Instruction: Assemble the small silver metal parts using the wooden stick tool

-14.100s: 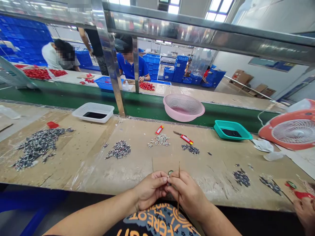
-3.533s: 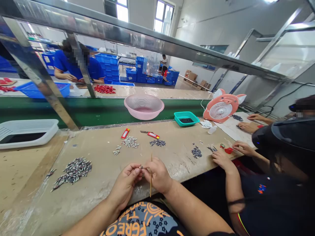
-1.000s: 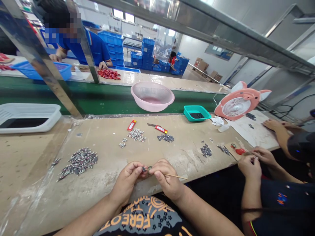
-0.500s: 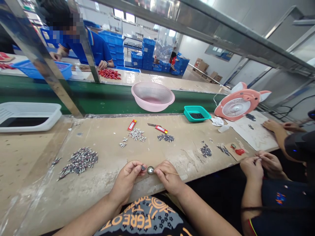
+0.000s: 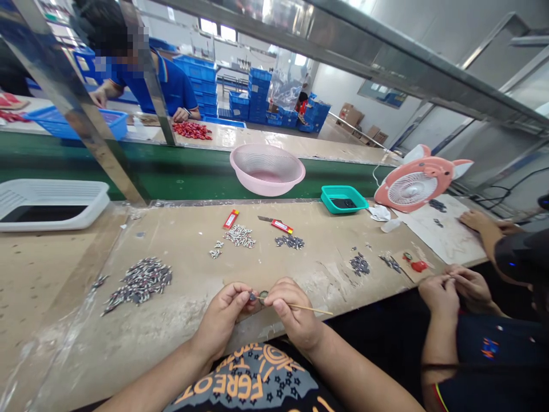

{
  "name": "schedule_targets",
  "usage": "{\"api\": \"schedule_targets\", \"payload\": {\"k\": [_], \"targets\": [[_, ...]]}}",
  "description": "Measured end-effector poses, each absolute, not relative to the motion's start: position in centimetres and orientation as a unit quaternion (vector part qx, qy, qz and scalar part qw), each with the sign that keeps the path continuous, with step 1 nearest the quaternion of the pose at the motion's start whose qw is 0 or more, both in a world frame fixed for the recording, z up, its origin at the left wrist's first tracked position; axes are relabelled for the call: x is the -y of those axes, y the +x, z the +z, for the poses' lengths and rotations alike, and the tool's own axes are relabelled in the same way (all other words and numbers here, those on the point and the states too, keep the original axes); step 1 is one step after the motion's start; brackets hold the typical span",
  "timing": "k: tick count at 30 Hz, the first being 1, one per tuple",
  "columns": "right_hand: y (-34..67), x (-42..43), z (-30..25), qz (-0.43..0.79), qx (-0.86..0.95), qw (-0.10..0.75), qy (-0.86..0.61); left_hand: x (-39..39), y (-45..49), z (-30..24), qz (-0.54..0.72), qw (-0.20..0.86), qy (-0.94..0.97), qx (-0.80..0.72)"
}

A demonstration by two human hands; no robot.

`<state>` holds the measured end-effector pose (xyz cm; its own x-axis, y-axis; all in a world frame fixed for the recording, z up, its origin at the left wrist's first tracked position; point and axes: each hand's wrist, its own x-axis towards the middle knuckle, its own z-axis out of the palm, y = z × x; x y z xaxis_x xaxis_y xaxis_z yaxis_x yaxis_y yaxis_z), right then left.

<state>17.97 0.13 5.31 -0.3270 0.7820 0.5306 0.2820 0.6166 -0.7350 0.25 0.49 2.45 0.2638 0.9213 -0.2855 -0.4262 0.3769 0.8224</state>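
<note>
My left hand [image 5: 226,312] pinches a small dark grey piece [image 5: 252,296] between thumb and fingertips. In my right hand [image 5: 294,312] is a thin wooden stick [image 5: 315,310], its tip touching or very near that grey piece. Just behind the fingertips a small round cap [image 5: 263,295] with a ridged rim lies on the table, partly hidden by my right fingers. A heap of grey and white small parts [image 5: 143,280] lies to the left. Farther off are a pile of whitish parts [image 5: 240,236] and a pile of dark grey pieces [image 5: 290,242].
Beyond the piles stand a pink basin [image 5: 268,186], a green tray [image 5: 345,207] and a pig-shaped fan [image 5: 414,186]. A white tray [image 5: 96,203] is at left. Two red-labelled blade packs [image 5: 230,219] lie mid-table. A co-worker's hands [image 5: 457,289] are at right; another person [image 5: 171,86] sits opposite.
The stick's tip has moved left from the round cap to the grey piece in my left hand. My right hand has turned, showing more of the stick.
</note>
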Motion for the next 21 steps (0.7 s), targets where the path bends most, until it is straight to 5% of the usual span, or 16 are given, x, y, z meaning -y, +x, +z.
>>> {"api": "schedule_targets", "payload": {"k": [21], "targets": [[17.63,-0.22,5.74,0.275,0.769,0.462,-0.346,-0.33,0.28,2.67,0.452,0.743,0.331,-0.367]]}}
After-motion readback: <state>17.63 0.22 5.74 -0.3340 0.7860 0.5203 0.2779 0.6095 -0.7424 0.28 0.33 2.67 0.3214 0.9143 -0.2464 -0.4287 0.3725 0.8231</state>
